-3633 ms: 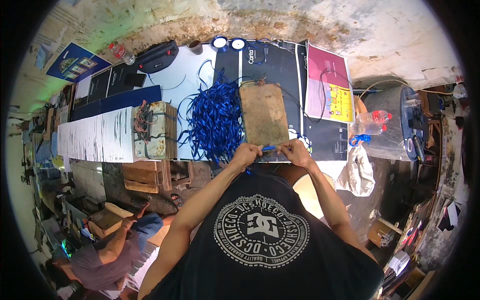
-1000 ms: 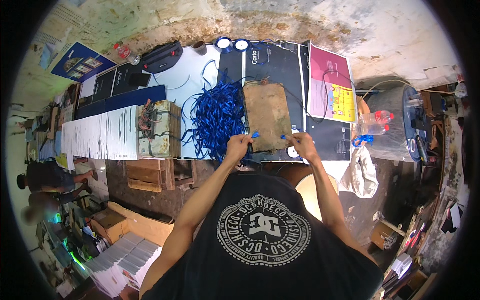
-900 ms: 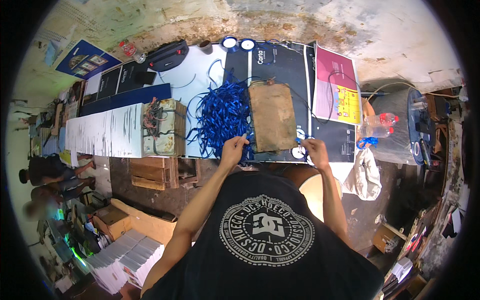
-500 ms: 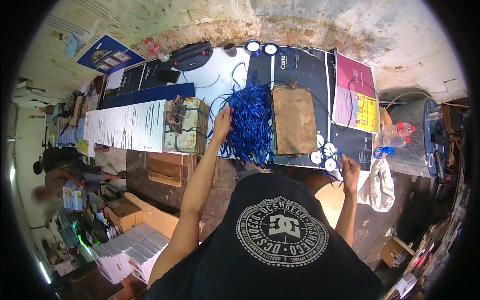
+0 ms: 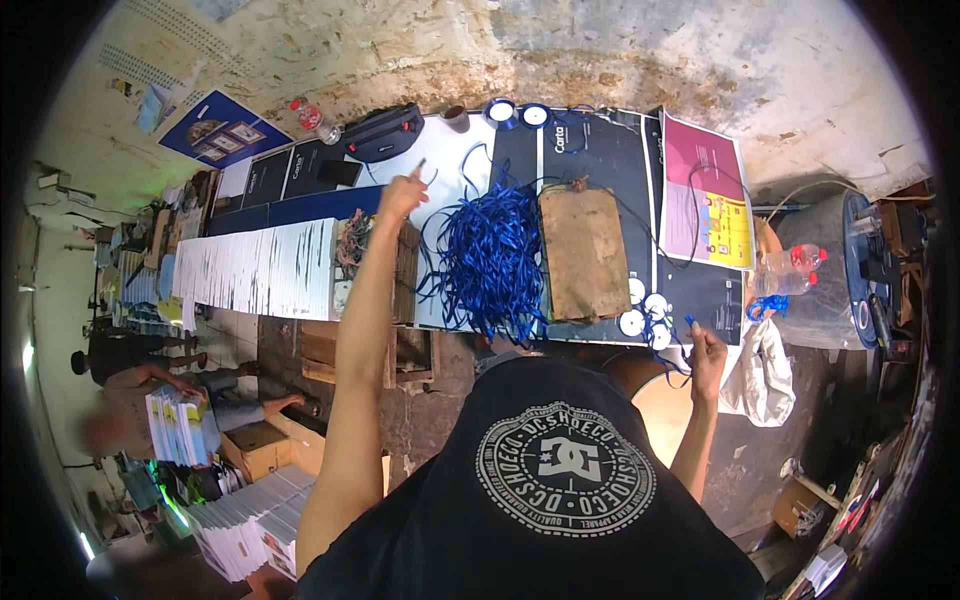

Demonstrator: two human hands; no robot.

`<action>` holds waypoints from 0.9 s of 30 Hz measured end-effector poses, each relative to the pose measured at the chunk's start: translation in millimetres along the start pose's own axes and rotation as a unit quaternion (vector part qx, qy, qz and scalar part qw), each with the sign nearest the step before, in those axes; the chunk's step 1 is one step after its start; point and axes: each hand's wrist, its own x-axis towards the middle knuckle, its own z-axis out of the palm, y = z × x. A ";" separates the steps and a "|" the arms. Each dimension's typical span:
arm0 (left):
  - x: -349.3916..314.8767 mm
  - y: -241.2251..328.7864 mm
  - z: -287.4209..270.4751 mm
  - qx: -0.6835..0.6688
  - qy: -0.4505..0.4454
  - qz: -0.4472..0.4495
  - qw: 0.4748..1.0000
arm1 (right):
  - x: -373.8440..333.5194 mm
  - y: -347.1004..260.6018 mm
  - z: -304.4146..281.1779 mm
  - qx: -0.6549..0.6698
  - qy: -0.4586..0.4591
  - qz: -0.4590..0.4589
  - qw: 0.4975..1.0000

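Note:
My left hand (image 5: 403, 197) reaches over the far left part of the table, its fingers closed. A short, slim, dark piece (image 5: 420, 165) sticks up from them, too small to name. Below and right of that hand lies a big tangled heap of cut blue ribbon (image 5: 490, 255). A worn brown board (image 5: 585, 252) lies right of the heap. At the table's front right edge my right hand (image 5: 708, 355) pinches a blue ribbon (image 5: 690, 323), with strands trailing beside white ribbon spools (image 5: 655, 306).
A long row of white booklets (image 5: 260, 270) runs along the left of the table. Behind are a black bag (image 5: 383, 133), a brown cup (image 5: 455, 118) and two more spools (image 5: 535, 116). Plastic bottles (image 5: 800, 257) stand right. A person carries books (image 5: 178, 425) at lower left.
My left hand has moved from the ribbon heap up and left, and a slim piece now shows in it. My right hand stays low with the ribbon. The person at left has come nearer.

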 end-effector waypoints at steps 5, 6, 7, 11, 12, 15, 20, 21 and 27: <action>-58.8 66.0 -82.1 -0.346 0.050 0.086 0.933 | 2.7 -23.8 0.3 0.067 0.000 -0.032 0.997; -78.8 82.1 -93.3 -0.394 0.043 0.096 0.913 | 3.2 -34.8 4.5 0.108 -0.014 -0.039 0.993; -98.9 98.9 -97.7 -0.432 0.042 0.108 0.894 | 4.8 -43.3 9.7 0.130 -0.022 -0.053 0.990; -173.7 153.3 -72.6 -0.517 -0.012 0.172 0.838 | 6.4 -96.7 45.6 0.146 -0.127 -0.159 0.968; -188.0 162.1 -57.3 -0.532 -0.028 0.195 0.823 | 4.9 -118.8 61.0 0.136 -0.161 -0.203 0.956; -220.6 182.9 -11.9 -0.564 -0.115 0.301 0.761 | -2.8 -159.1 99.0 0.110 -0.280 -0.273 0.913; -250.7 207.2 28.6 -0.634 -0.189 0.288 0.692 | -19.0 -183.9 135.2 0.078 -0.315 -0.290 0.900; -249.5 202.6 27.1 -0.618 -0.196 0.281 0.708 | -18.5 -182.2 133.1 0.049 -0.315 -0.281 0.905; -253.9 190.7 13.5 -0.561 -0.146 0.194 0.791 | -22.1 -168.4 122.6 0.010 -0.300 -0.301 0.905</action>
